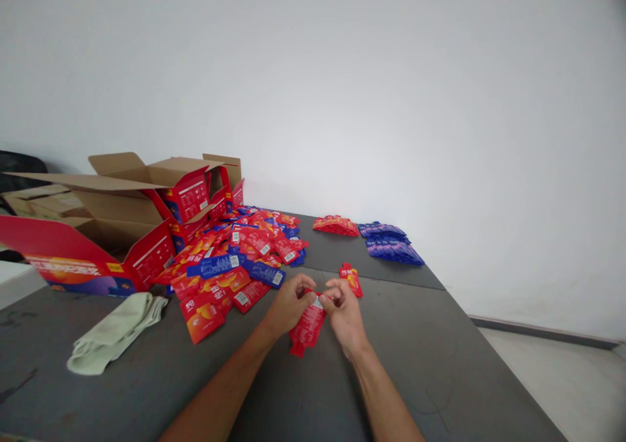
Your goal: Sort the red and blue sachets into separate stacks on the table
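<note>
Red and flat, a tab-ended packet (308,326) is being pinched at its far end by the left hand (290,305) and right hand (346,317) above the dark-grey counter (415,344).

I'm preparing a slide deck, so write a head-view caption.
Left hand and right hand hold a red packet at a dark table, a packet heap and open cartons to the left.
</note>
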A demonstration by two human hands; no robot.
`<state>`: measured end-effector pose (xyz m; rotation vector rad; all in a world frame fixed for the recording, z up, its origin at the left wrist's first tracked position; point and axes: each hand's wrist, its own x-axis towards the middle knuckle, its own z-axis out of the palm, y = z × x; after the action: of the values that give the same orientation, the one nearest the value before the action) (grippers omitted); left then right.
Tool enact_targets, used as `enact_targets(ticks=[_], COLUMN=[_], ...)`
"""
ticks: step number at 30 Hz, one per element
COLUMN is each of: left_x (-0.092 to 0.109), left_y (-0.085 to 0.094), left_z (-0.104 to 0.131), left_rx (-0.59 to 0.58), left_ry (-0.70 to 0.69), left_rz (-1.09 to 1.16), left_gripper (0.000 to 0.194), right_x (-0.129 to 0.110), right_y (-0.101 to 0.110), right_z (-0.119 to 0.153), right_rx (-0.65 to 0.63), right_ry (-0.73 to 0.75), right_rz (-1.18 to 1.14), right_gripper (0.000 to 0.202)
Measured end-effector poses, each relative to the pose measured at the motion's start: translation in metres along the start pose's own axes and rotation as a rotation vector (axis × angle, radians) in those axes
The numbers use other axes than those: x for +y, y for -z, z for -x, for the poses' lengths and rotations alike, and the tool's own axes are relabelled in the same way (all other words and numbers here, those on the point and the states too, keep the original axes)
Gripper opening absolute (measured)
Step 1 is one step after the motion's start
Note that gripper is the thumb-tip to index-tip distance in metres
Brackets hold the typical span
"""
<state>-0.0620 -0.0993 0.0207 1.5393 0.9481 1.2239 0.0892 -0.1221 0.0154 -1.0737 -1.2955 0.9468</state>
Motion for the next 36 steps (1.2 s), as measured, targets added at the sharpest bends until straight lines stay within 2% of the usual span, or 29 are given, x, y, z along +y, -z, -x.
enact_targets(ticks=[2, 4, 7, 9, 11, 14, 19, 22, 24, 26, 28, 31, 34, 36], left_x=[-0.005, -0.008, -0.012, -0.014, -0.016, -0.018, -0.019, -0.023, -0.027, -0.030, -0.033, -0.035, -0.033, -0.030], left_y=[-0.004, -0.007, -0.006, -0.003, 0.000, 0.002, -0.001, 0.002, 0.005, 0.007, 0.007, 0.007, 0.009, 0.012], left_z=[-0.001, -0.002, -0.002, -0.002, -0.002, -0.003, -0.003, -0.002, -0.001, -0.001, -0.004, -0.007, -0.009, -0.008], left_rx=[0.049, 0.077, 0.039, 0.027, 0.070, 0.131, 0.094, -0.022, -0.129, -0.148, -0.061, 0.090, 0.161, 0.177], left_ry=[0.042, 0.115, 0.201, 0.208, 0.216, 0.262, 0.305, 0.319, 0.360, 0.375, 0.350, 0.327, 0.324, 0.353], left_rz=[0.067, 0.088, 0.027, -0.051, -0.088, -0.016, 0.126, 0.111, 0.089, 0.113, 0.164, 0.216, 0.266, 0.318], left_gripper=[0.028, 0.032, 0.015, 0.018, 0.023, 0.023, 0.030, 0.031, 0.032, 0.035, 0.042, 0.052, 0.055, 0.048], right_x=[0.003, 0.006, 0.012, 0.014, 0.015, 0.014, 0.016, 0.022, 0.027, 0.031, 0.033, 0.033, 0.033, 0.034], right_y=[-0.003, -0.005, -0.006, -0.005, -0.005, -0.006, -0.006, 0.003, 0.012, 0.019, 0.023, 0.022, 0.018, 0.016], right_z=[0.000, -0.001, -0.001, 0.000, 0.000, 0.002, 0.001, -0.004, -0.007, -0.011, -0.013, -0.012, -0.008, -0.008], right_rx=[0.039, 0.063, 0.083, 0.056, -0.009, -0.060, 0.068, 0.190, 0.240, 0.252, 0.268, 0.230, 0.107, 0.073], right_ry=[-0.016, -0.009, -0.011, -0.037, -0.079, -0.133, -0.181, -0.186, -0.157, -0.127, -0.056, 0.171, 0.356, 0.396], right_rz=[-0.053, -0.056, -0.054, -0.059, -0.045, 0.005, -0.050, -0.071, -0.066, 0.008, 0.169, 0.456, 0.663, 0.729], right_gripper=[0.030, 0.027, 0.025, 0.026, 0.028, 0.035, 0.037, 0.038, 0.039, 0.039, 0.037, 0.034, 0.051, 0.058])
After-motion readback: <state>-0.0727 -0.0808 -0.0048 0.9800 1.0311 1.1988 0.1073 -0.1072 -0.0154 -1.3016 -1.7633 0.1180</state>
